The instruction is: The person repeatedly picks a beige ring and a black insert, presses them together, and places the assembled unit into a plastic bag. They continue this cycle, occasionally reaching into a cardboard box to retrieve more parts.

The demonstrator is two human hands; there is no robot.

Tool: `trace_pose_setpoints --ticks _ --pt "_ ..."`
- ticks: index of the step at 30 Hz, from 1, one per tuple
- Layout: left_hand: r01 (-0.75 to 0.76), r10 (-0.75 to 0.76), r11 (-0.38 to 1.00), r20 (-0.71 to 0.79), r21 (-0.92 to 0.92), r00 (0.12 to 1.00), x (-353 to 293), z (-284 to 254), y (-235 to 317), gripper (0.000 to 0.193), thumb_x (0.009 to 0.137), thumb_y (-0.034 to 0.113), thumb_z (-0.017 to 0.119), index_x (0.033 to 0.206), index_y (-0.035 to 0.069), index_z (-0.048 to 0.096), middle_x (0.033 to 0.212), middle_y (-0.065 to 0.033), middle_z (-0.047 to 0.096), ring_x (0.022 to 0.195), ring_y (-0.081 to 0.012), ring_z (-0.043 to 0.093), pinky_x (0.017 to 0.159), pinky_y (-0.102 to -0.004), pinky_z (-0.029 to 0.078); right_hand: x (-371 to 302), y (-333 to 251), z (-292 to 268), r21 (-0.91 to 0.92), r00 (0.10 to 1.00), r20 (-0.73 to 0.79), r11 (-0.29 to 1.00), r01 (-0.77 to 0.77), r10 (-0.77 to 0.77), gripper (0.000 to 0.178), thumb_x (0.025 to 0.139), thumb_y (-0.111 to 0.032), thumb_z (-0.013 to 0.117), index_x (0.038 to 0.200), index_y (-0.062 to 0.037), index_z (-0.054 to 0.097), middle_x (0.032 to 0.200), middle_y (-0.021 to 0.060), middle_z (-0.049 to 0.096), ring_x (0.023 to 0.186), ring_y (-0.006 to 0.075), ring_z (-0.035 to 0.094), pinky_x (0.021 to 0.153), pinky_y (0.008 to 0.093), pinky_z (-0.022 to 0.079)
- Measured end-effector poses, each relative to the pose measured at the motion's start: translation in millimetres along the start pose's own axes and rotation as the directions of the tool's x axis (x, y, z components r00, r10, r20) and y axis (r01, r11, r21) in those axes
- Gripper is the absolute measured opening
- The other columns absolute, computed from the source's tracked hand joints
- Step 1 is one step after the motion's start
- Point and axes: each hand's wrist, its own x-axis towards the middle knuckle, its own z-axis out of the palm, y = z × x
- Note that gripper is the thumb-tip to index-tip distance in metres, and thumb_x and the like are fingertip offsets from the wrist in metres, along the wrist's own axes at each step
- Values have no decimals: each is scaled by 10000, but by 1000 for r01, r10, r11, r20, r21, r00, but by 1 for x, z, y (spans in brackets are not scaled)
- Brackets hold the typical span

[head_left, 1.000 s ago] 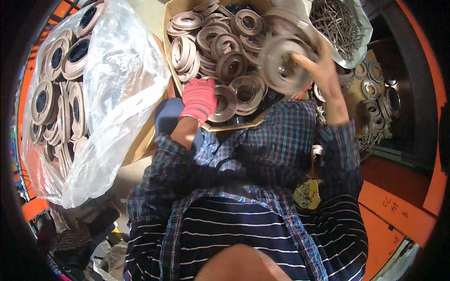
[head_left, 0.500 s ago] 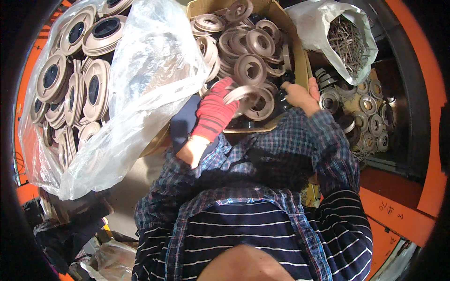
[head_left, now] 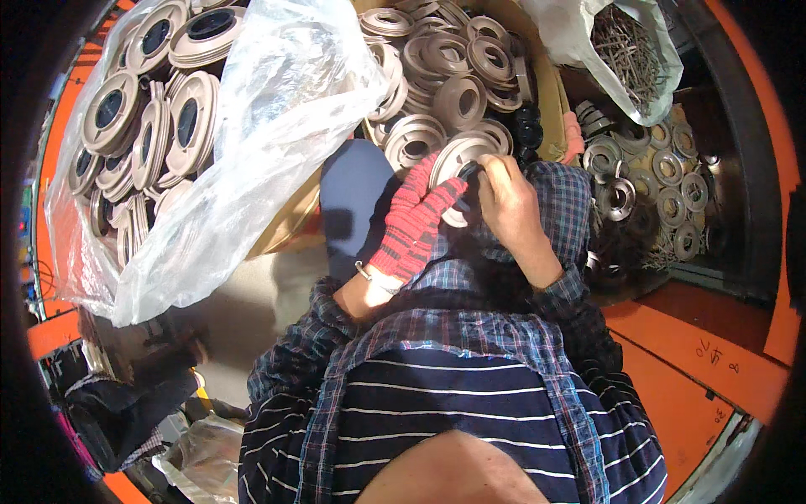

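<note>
Holding a beige ring over the lap, the left grip wears a red glove with dark stripes, its fingers closed around the ring's left and lower side. The right grip, bare, has its fingertips pressed together at the ring's centre, pinching a small black piece; whether that piece is seated in the ring cannot be told. The ring is tilted, just at the near edge of a cardboard box, whose many loose beige rings lie heaped at different angles, with some dark parts along the right side. To the left, a clear plastic bag lies open around more beige rings with black centres, stacked and leaning on one another. Upper right, a white bag stands open, full of thin metal pins. Below it, shiny metal rings lie scattered, well apart from both hands. A blue-trousered knee rests near the gloved hand, and an orange frame runs along the right.
</note>
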Motion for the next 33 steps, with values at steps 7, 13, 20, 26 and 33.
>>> trace_pose_setpoints --ticks 7,13,20,26,33 --pt "-128 119 971 56 202 991 -12 -10 0 415 862 -83 584 1212 115 686 1415 -149 510 1276 -295 520 1079 -376 428 -18 -10 -9 122 988 60 984 131 -139 666 782 -282 796 1317 -4 513 1226 222 558 1116 373 603 911 407 522" --pt "141 -222 798 -67 -586 973 -9 -22 -9 384 963 71 600 1328 -16 520 1207 -104 643 1050 -140 629 875 -273 524 -26 -8 -24 456 997 -42 887 76 -64 634 768 -120 750 1346 -27 506 1186 128 578 1011 231 634 847 318 526" --pt "-360 287 770 217 527 933 -5 -42 -46 434 1013 318 503 1373 75 495 1371 -125 534 1244 -235 518 1092 -379 398 -35 -29 -16 731 998 51 682 -22 -22 714 724 -106 790 1364 -10 487 1248 113 589 1107 201 608 949 346 495" --pt "-128 73 923 162 363 984 -17 -32 -45 489 971 183 566 1420 39 437 1438 -135 493 1304 -245 494 1120 -367 379 -37 -26 -8 297 980 33 938 177 -195 664 722 -227 822 1280 -2 542 1138 205 634 1047 343 654 914 382 530" --pt "-375 230 666 300 645 926 -31 -37 1 441 888 -38 610 1324 -4 558 1324 -156 583 1194 -228 584 995 -316 485 -39 -15 -8 280 990 51 954 110 -129 660 751 -240 823 1284 1 517 1095 217 642 987 344 680 860 386 549"
